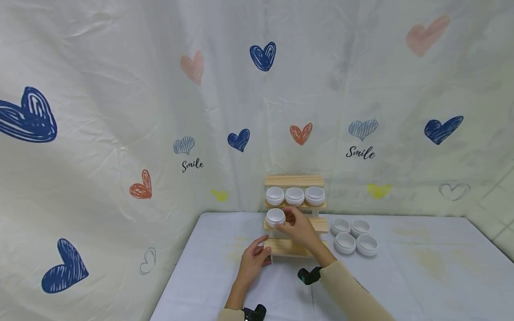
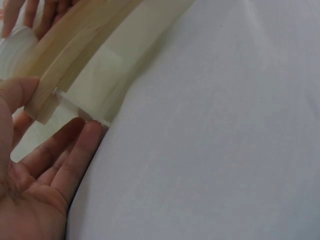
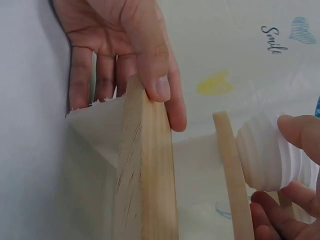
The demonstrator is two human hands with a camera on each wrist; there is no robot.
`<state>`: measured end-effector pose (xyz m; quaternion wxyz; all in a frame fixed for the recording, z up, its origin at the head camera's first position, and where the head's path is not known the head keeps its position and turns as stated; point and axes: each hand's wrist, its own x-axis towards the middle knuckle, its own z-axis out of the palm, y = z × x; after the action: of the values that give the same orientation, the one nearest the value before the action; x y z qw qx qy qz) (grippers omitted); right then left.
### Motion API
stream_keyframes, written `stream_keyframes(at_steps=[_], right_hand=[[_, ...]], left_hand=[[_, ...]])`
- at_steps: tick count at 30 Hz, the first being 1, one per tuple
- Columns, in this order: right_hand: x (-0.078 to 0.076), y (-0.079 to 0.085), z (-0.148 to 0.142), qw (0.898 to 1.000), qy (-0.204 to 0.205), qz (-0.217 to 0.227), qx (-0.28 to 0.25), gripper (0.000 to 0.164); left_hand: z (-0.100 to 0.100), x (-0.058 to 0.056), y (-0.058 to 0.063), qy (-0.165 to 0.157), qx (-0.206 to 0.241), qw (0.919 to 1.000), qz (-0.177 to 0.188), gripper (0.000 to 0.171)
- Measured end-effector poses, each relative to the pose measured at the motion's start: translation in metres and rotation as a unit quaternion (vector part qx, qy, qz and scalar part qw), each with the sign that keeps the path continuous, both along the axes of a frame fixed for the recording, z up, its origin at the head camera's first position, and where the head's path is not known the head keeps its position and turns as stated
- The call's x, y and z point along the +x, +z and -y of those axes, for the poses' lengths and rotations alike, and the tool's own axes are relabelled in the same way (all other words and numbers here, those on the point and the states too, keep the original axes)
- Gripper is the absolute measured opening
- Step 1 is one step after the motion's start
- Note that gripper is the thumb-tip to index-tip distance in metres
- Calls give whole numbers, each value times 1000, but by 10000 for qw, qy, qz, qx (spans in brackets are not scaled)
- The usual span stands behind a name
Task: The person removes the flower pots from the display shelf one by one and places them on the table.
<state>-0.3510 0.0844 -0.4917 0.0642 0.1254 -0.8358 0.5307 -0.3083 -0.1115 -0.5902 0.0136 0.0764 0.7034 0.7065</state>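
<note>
A tiered wooden display stand (image 1: 295,181) stands against the back cloth. My left hand (image 1: 254,258) grips the left end of its lowest plank (image 3: 159,175), thumb on the wood and other fingers by the clear side panel (image 2: 80,106). My right hand (image 1: 299,229) pinches a small white bowl (image 1: 275,216) at the left end of the middle tier. In the right wrist view, this ribbed white bowl (image 3: 262,152) sits right at a plank, between thumb and fingers. Three more white bowls (image 1: 295,196) stand in a row on the tier above.
Several white bowls (image 1: 355,237) stand grouped on the table right of the stand. A white cloth (image 1: 409,276) with faint yellowish stains covers the table. Behind hangs a pale curtain (image 1: 225,102) printed with hearts. Tiled wall (image 1: 502,200) shows at the far right.
</note>
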Motion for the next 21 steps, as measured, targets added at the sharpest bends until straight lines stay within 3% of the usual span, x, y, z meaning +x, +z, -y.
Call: stream_keyframes(at_steps=[9,21], right_hand=[[0,4,3,9995,-261,186,83,59],[4,6,9,9999,-129,28,-35,60]], left_hand=[[-1,0,0,22,13,10000,-7,49],[0,1,-2,30,-33,10000,-45,48]])
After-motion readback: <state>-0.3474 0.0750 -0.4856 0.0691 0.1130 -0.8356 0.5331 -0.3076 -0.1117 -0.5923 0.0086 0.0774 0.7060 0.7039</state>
